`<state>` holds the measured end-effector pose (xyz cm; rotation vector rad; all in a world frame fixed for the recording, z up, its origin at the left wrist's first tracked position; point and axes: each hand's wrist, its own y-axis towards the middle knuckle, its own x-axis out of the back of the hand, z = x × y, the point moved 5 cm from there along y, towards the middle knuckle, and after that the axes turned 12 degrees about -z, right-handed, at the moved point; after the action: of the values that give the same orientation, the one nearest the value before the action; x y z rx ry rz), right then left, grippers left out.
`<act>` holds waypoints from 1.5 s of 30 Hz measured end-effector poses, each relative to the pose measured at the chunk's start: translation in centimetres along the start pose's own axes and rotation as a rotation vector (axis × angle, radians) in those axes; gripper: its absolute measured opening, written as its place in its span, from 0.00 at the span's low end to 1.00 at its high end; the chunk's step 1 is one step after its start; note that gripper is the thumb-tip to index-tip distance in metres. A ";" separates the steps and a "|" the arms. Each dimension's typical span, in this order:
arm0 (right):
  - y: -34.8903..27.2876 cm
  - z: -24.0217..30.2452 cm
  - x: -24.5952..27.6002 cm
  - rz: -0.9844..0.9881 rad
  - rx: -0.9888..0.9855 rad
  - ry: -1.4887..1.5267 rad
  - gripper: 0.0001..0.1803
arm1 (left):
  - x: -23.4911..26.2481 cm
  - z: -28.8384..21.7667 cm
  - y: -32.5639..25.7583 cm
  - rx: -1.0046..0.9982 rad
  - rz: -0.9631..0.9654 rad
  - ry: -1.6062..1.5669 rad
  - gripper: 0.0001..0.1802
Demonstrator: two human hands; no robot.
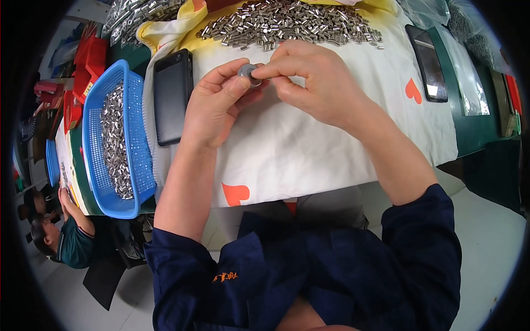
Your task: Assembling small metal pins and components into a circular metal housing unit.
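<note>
Far to the left of the fingers of the left hand (212,105), a co-worker (76,247) in a dark green top is partly in view; nearer, a blue perforated basket (142,154) contains loose metal pieces (115,146); just left of the same fingers, a dark, flat, phone-shaped object (173,99) lies on the white cloth (281,154); the left thumb and fingers clamp a grey round piece (243,70), held above the cloth at their tips; the governing relation is as follows: the piece sits between the two hands, firmly in the left fingertips and directly left of the fingertips of the right hand (320,80), which meet its exposed face; the left hand is therefore the nearer; the axis of the piece appears to run from the left grip toward the right fingertips, although its length cannot be confirmed; beyond the fingers, a heap of short metal cylinders (287,25) spreads across the cloth; well to the right, a black phone (425,63) and a clear plastic bag (464,71) lie apart from both hands; the left thumb and right index finger cover much of the piece; whether the right fingers pinch a smaller part at its dark centre cannot be told; the heap is cut off at the upper edge.
</note>
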<state>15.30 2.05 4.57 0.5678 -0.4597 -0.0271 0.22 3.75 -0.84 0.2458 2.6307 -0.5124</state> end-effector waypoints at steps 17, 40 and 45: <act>0.7 -3.0 0.6 0.069 0.014 -0.405 0.09 | -1.8 -0.2 -1.8 0.005 0.194 0.641 0.18; 0.0 -1.3 -0.8 0.256 -0.449 0.619 0.10 | -1.2 -0.4 -1.2 -0.001 0.282 0.129 0.18; -0.1 -1.5 -1.2 0.241 -0.441 0.603 0.10 | -0.8 -0.2 -0.9 -0.003 0.268 0.123 0.18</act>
<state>14.91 2.92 2.90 0.0663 0.0743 0.2625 0.64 2.95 -0.05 0.6373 2.6579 -0.4137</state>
